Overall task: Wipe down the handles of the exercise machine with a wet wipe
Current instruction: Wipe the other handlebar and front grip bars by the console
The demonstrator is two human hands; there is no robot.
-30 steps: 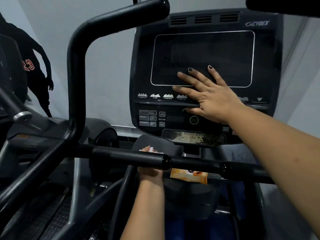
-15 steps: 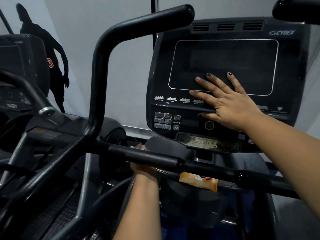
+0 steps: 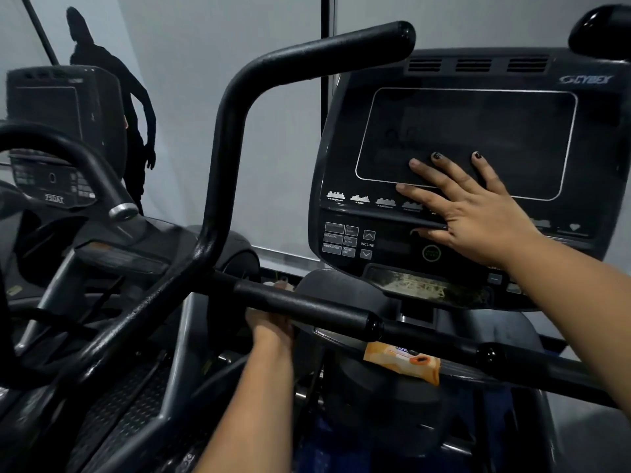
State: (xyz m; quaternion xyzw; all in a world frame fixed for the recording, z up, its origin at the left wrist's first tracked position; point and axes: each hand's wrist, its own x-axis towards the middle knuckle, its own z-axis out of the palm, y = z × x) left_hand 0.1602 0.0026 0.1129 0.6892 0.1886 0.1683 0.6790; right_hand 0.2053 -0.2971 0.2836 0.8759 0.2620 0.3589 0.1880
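The right hand (image 3: 478, 216) lies flat against the console (image 3: 392, 107) of the exercise machine. Its fingers (image 3: 440, 172) are straight and spread wide over the lower edge of the dark screen, and the thumb rests on the ledge above the button rows; it holds nothing. Below the console and to its left, the short horizontal handle (image 3: 307, 308) crosses in front of the left hand (image 3: 269, 326), which reaches up behind it. That hand's fingers are hidden by the bar, so whether they are closed on anything cannot be told. A pale scrap (image 3: 271, 284), perhaps the wet wipe, shows just above the bar. Left of the console, the tall upright handle (image 3: 232, 138) rises and bends over toward the console's top. Under the console, an orange pack of wipes (image 3: 403, 361) rests on the machine's frame, partly behind the handle bars. Far left of the console stands a second machine (image 3: 51, 131), with a dark painted figure (image 3: 112, 83) on the wall behind it.
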